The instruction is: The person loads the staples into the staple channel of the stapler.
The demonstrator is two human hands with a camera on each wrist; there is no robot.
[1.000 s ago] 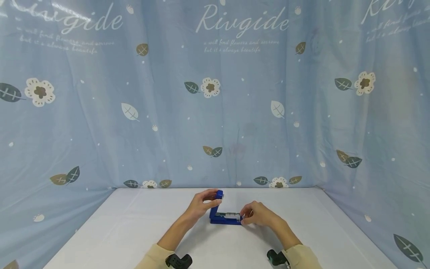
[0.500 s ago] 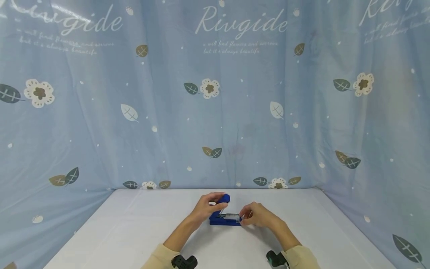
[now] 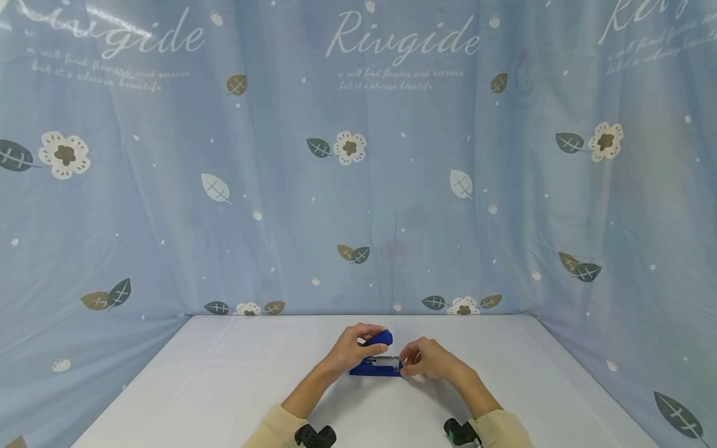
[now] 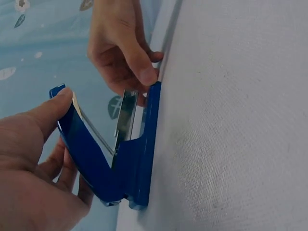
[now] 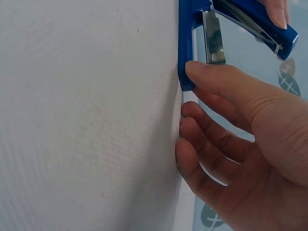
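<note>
A blue stapler (image 3: pixel 374 369) rests on the white table with its top arm raised at an angle over the base. My left hand (image 3: pixel 348 350) grips that top arm (image 4: pixel 84 149) near its free end, thumb on one side and fingers on the other. Between arm and base the metal staple channel (image 4: pixel 126 115) is exposed, and a thin metal rod runs up to the raised arm. At the front end of the base, my right hand (image 3: pixel 430 358) pinches the blue tip, thumb (image 5: pixel 204 72) on its near side; the other fingers are loosely bent by the tabletop.
The white table (image 3: pixel 246 361) reaches back to a light blue printed curtain (image 3: pixel 392 186) that hangs behind and on both sides. Black wrist cameras (image 3: pixel 316 437) sit at both beige sleeves (image 3: pixel 506 429).
The stapler's top arm has swung down from nearly upright towards the base, my left hand moving right and down with it. My right hand has stayed at the base's front end.
</note>
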